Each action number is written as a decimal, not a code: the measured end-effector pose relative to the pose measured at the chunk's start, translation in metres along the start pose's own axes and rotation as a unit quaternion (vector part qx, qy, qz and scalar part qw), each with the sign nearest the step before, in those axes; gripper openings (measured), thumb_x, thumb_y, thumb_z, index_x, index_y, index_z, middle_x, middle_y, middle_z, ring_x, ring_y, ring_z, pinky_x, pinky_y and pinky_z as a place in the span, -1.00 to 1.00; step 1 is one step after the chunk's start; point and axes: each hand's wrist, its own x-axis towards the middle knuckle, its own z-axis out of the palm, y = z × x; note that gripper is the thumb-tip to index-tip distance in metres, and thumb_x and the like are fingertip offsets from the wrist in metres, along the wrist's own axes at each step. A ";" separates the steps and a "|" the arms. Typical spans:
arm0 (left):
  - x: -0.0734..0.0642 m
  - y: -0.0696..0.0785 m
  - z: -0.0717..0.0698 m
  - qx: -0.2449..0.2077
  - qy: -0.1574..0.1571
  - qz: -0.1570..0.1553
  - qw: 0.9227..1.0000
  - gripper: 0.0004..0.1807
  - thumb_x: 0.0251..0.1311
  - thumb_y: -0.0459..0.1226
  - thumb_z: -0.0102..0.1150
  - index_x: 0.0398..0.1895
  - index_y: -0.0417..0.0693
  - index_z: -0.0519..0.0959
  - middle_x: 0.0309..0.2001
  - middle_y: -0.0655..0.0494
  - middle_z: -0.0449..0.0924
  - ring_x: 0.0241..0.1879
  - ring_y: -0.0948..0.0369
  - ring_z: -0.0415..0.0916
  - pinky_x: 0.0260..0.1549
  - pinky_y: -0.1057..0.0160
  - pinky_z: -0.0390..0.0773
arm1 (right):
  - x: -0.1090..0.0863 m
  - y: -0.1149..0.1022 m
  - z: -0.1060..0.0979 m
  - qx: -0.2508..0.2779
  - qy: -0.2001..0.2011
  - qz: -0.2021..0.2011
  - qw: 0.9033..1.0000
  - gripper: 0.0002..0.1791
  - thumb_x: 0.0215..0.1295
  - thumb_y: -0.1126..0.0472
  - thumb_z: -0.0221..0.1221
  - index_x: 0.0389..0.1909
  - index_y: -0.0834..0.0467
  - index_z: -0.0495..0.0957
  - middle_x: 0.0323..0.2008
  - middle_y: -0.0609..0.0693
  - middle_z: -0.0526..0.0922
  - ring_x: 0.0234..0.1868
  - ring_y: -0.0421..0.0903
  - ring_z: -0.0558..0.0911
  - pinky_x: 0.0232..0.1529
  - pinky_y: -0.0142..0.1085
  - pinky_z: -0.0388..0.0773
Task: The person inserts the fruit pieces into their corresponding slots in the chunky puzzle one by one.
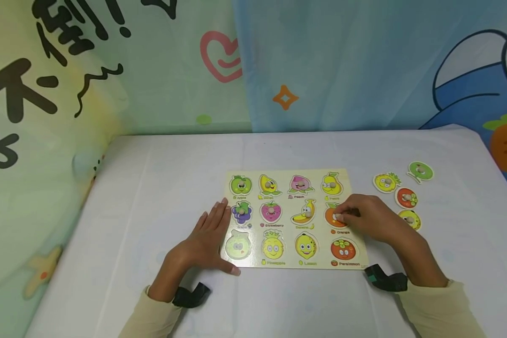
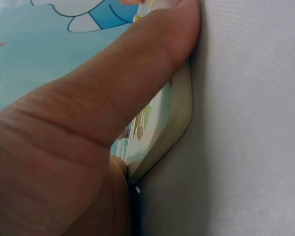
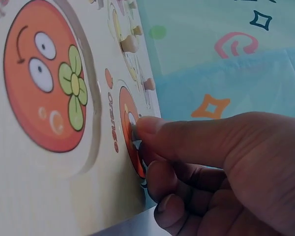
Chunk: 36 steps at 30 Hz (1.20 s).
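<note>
A pale wooden fruit puzzle board (image 1: 256,244) lies on the white-covered table. My left hand (image 1: 204,241) rests along its left edge with fingers straight; the thumb (image 2: 137,64) lies across the board's near corner. At the board's right side, my right hand (image 1: 369,218) pinches the small knob of the orange piece (image 3: 127,105) between thumb and fingers. That piece is at the spot labelled Orange; whether it sits fully flush I cannot tell. Knobbed pieces such as the banana (image 1: 303,213) and strawberry (image 1: 271,213) sit in the upper two rows. Printed fruit pictures without knobs, including the persimmon (image 1: 343,249), fill the bottom row.
Right of the board lie loose knobbed pieces: a pineapple (image 1: 386,183), a round green fruit (image 1: 422,171), a red fruit (image 1: 406,198) and a yellow fruit (image 1: 410,219), partly behind my right forearm. A printed curtain (image 1: 342,61) hangs behind the table.
</note>
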 end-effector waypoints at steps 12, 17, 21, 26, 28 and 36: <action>0.001 0.000 0.001 0.000 -0.002 -0.005 1.000 0.59 -0.39 0.27 0.53 0.55 -0.15 -0.33 0.54 -0.01 -0.55 0.49 0.10 -0.58 0.40 -0.03 -0.33 | -0.003 0.007 -0.010 -0.015 0.004 0.018 1.000 -0.68 0.32 0.15 0.25 0.01 0.23 0.65 -0.31 -0.04 0.60 -0.30 -0.06 0.47 -0.35 -0.28 0.44; 0.000 0.000 0.000 -0.003 0.000 0.003 1.000 0.56 -0.35 0.25 0.53 0.55 -0.18 -0.30 0.54 -0.04 -0.51 0.50 0.07 -0.56 0.40 -0.06 -0.30 | -0.009 0.019 -0.025 -0.032 0.077 0.041 0.996 -0.64 0.36 0.16 0.22 0.08 0.25 0.61 -0.28 0.05 0.59 -0.31 -0.02 0.43 -0.45 -0.31 0.42; 0.000 0.000 0.001 -0.003 0.001 0.003 1.000 0.55 -0.34 0.24 0.53 0.55 -0.18 -0.30 0.55 -0.04 -0.51 0.50 0.07 -0.56 0.40 -0.06 -0.30 | -0.015 0.037 -0.039 -0.030 0.155 0.064 0.985 -0.62 0.36 0.18 0.21 0.13 0.26 0.57 -0.22 0.15 0.63 -0.36 -0.04 0.46 -0.51 -0.41 0.41; 0.000 -0.001 0.002 -0.002 -0.004 -0.003 1.000 0.55 -0.34 0.25 0.52 0.55 -0.16 -0.32 0.55 0.00 -0.53 0.50 0.09 -0.58 0.40 -0.03 -0.30 | -0.024 0.062 -0.054 -0.012 0.215 0.141 0.966 -0.55 0.43 0.08 0.11 0.21 0.24 0.52 -0.10 0.24 0.61 -0.34 -0.05 0.47 -0.55 -0.43 0.42; 0.000 0.000 0.002 -0.001 -0.005 -0.006 1.000 0.55 -0.34 0.25 0.53 0.55 -0.15 -0.33 0.54 0.01 -0.54 0.49 0.11 -0.58 0.41 -0.02 -0.31 | -0.027 0.071 -0.059 -0.007 0.228 0.176 0.957 -0.53 0.46 0.04 0.06 0.26 0.20 0.48 0.01 0.24 0.56 -0.31 -0.03 0.47 -0.54 -0.43 0.42; 0.000 -0.001 0.002 0.002 -0.008 -0.014 1.000 0.57 -0.36 0.26 0.53 0.55 -0.11 -0.37 0.53 0.07 -0.59 0.48 0.17 -0.63 0.40 0.02 -0.34 | -0.025 0.105 -0.070 0.008 0.281 0.278 0.919 -0.52 0.49 0.04 -0.03 0.31 0.16 0.44 0.12 0.20 0.47 -0.29 -0.10 0.47 -0.50 -0.50 0.37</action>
